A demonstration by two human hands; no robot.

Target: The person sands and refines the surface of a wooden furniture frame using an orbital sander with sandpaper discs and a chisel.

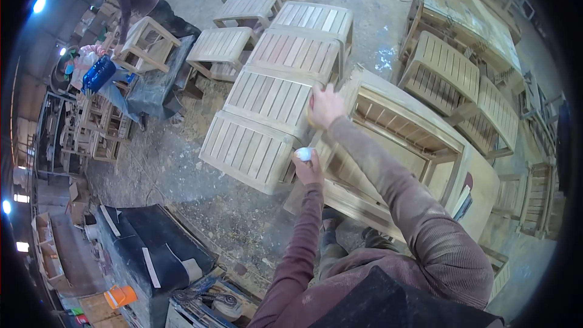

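Now, head view: one picture, looking forward and down over a row of slatted stools.
Left hand: the left hand (308,171) pinches a small white piece (304,153) between thumb and fingers, by the right edge of the near slatted top (248,151).
Right hand: the right hand (329,107) has its fingers curled down at or just beside the right edge of the second slatted top (271,99); something yellowish shows under them, but I cannot tell whether that grip is closed on it.
Handling: I judge this to be work along the stool edges; keep the white piece upright, in case it is an open container, and use light, even pressure along the grain.
Edges: the slatted tops sit close together, so fingertips could catch at the seams and corners.
Right side: a boxy wooden frame (404,101) lies under the right forearm; its rim limits a low elbow.
Open room: bare floor (176,185) spreads left of the near stool, towards a black-covered worktop (161,231) at near left.
Far left: another person (135,1) bends over a wooden frame piece (147,45), well apart.
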